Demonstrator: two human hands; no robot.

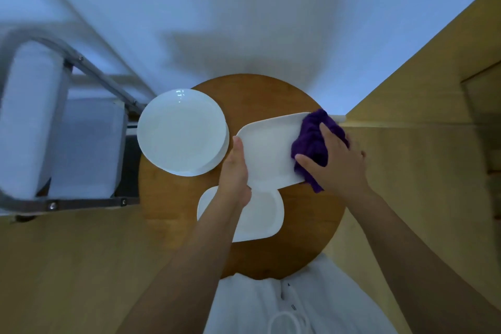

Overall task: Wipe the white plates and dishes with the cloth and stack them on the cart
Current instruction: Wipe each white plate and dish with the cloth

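Note:
A white rectangular dish (268, 152) is held tilted above the round wooden table (309, 214). My left hand (234, 173) grips its left edge, thumb along the rim. My right hand (333, 160) presses a bunched purple cloth (311, 141) against the dish's right end, fingers curled over the cloth. Under my left wrist a second white rounded-square dish (263, 214) lies flat on the table. A stack of round white plates (181, 131) sits at the table's left edge, overhanging toward the cart.
A metal-framed cart (89, 144) with pale shelves and a grey tubular handle stands left of the table. A light wooden floor surrounds the table; a white wall is behind. A wooden cabinet (477, 106) runs along the right.

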